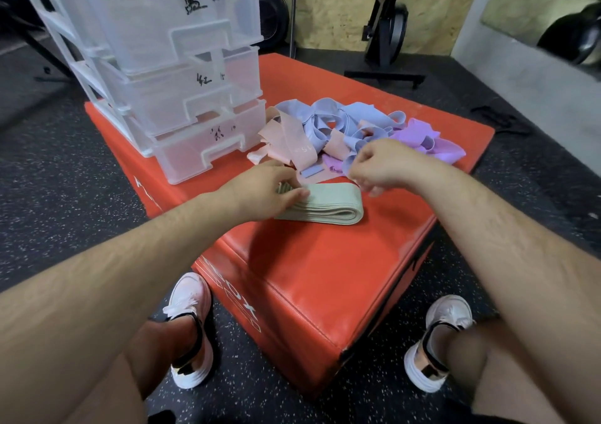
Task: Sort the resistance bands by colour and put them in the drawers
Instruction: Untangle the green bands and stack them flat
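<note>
Floor [48, 179] is black speckled rubber, with a plywood wall [341, 7] at the back and an exercise machine [387, 23] standing against it. Red padded plyo box [309, 277] is the work surface, its near corner pointing between the person's two white shoes [192, 326].

Far-left on the box: clear plastic drawer unit [169, 66], three drawers, each with a handwritten black label on its front. Bottom drawer shows pinkish through its wall; can't tell whether that's contents or the box behind it.

Right of the unit is a loose tangle: pink bands [302, 144] just beside the bottom drawer, blue bands [328, 114] in the middle, purple bands [432, 144] at the right.

Folded pale green band [328, 205] lies flat in a neat stack on the box top, just in front of the tangle.

Left hand [263, 189] is palm down on the green band's left end, gripping it with the thumb along the near side and fingers over the far side. Right hand [383, 166] is above the stack's right end with fingers curled, pinching a blue band [350, 160] at the tangle's near edge; its fingertips are blurred.

Edges: purple bands sit near the box's right edge, and the drawer unit is close to the left edge. Green band is well away from every edge. Bare red top runs from the stack to the near corner.
</note>
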Demonstrator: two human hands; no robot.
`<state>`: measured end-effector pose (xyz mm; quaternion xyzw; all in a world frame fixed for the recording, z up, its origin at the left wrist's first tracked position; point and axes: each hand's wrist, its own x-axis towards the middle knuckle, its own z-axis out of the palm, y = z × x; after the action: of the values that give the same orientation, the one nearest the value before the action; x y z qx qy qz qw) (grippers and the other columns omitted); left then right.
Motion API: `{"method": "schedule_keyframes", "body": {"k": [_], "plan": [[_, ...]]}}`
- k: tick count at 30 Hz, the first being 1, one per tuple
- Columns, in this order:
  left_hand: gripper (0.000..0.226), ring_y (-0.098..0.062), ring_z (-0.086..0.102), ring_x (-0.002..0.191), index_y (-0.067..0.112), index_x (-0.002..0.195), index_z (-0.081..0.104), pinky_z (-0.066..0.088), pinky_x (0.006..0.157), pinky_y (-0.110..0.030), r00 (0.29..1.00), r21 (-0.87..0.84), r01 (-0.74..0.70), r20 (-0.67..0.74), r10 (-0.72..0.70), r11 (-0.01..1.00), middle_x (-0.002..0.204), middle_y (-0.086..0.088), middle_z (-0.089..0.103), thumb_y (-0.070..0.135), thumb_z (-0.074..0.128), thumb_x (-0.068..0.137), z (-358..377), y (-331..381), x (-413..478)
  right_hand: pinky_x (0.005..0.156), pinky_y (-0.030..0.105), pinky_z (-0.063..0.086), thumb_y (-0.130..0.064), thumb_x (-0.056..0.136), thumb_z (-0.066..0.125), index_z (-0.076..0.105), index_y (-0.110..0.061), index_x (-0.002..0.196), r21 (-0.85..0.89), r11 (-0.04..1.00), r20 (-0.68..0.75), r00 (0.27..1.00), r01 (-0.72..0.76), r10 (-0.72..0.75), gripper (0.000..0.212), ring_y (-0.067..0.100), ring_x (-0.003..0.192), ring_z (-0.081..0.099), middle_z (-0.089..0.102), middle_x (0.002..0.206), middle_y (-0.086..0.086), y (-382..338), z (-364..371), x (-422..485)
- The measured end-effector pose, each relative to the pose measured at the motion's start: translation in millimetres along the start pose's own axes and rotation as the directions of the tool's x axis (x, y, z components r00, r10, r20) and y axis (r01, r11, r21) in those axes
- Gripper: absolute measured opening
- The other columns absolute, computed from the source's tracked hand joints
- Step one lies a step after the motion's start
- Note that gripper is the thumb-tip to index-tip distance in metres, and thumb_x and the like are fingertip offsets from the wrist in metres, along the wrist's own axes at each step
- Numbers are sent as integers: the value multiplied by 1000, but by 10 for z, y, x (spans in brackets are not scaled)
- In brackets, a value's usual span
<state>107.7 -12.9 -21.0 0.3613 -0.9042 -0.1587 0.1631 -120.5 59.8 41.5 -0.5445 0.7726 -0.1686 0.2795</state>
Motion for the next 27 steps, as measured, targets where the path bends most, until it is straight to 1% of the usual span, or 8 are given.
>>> {"method": "schedule_keyframes", "body": {"k": [5, 9, 12, 15, 17, 20, 24, 27], "plan": [[27, -13, 55, 84, 22, 81, 63, 47, 78, -32, 998, -2, 65, -12, -65, 998, 86, 6, 59, 49, 68, 85, 38, -25, 7, 77, 36, 63, -34, 79, 75, 63, -6, 105, 166, 970, 189, 971, -177, 144, 40, 25, 78, 75, 68, 97, 9, 249, 264, 71], [23, -13, 62, 79, 26, 77, 59, 54, 79, -39, 987, -83, 162, 28, -160, 983, 85, 4, 65, 41, 75, 82, -14, -71, 2, 65, 29, 60, -30, 67, 85, 65, -11, 113, 359, 911, 196, 971, -202, 138, 54, 23, 92, 73, 72, 109, 7, 259, 374, 83], [26, -18, 63, 86, 26, 90, 58, 54, 83, -42, 978, -91, 200, 80, -193, 976, 95, 2, 63, 41, 75, 78, -54, -51, 14, 61, 27, 52, -31, 63, 88, 66, -10, 104, 357, 913, 150, 977, -195, 150, 51, 17, 75, 62, 64, 94, 3, 233, 419, 55], [50, -20, 58, 105, 31, 106, 49, 51, 93, -42, 972, -59, 223, 90, -217, 973, 118, 3, 49, 46, 68, 62, -108, 16, 41, 58, 26, 45, -36, 55, 87, 62, -12, 93, 315, 941, 68, 992, -122, 106, 51, 17, 68, 54, 60, 86, 2, 145, 412, 6], [71, -15, 51, 121, 36, 125, 42, 47, 102, -38, 970, -233, 225, 147, -194, 946, 131, 5, 47, 44, 74, 62, -168, 109, 54, 59, 26, 43, -31, 58, 87, 63, -14, 89, 324, 945, 12, 999, -36, 34, 42, 16, 65, 53, 59, 80, 0, 58, 375, -29], [94, -5, 53, 126, 40, 148, 29, 39, 108, -28, 937, -571, 304, 325, -130, 763, 134, 13, 58, 36, 82, 71, -225, 180, 79, 75, 25, 52, -25, 65, 87, 64, -23, 89, 385, 918, -48, 996, 93, -81, 34, 10, 81, 61, 64, 90, -6, -98, 271, -95], [59, -5, 63, 105, 23, 128, 58, 45, 90, -25, 931, -645, 310, 355, -85, 698, 114, 7, 67, 33, 77, 73, -301, 143, 78, 66, 23, 60, -6, 70, 82, 62, -15, 108, 559, 811, -90, 985, 172, -147, 44, 13, 82, 70, 72, 103, 6, -230, 155, -114], [52, -6, 63, 105, 23, 122, 64, 45, 93, -28, 927, -640, 324, 360, -101, 697, 111, 8, 69, 38, 76, 74, -332, 19, 39, 75, 37, 63, 6, 74, 77, 58, -7, 116, 692, 697, -135, 982, 190, -133, 47, 24, 84, 72, 69, 107, 18, -302, 95, -138]]}}
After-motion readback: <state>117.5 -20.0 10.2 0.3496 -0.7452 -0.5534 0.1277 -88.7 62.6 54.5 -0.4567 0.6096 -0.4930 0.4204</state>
